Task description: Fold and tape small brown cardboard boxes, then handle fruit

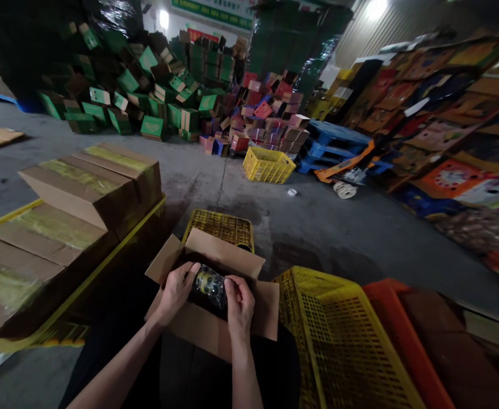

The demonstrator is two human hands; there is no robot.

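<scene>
An open cardboard box (206,335) with its flaps spread stands in front of me. Over its opening is a shiny clear plastic pack (210,287) with dark contents and a yellow patch; I cannot make out what it contains. My left hand (177,289) grips the pack's left end between thumb and fingers. At the right end, my right hand (239,304) pinches the plastic with its thumb on top. The lower part of the pack is in the box's shadow, and the box's inside is mostly hidden.
Taped cartons (91,176) are stacked on a yellow crate at left. A yellow crate (338,329) and an orange crate (402,329) stand at right. Beyond the box is another yellow crate (219,224). Farther off are a pallet jack (347,165), blue pallets (334,136) and piled green boxes (151,126).
</scene>
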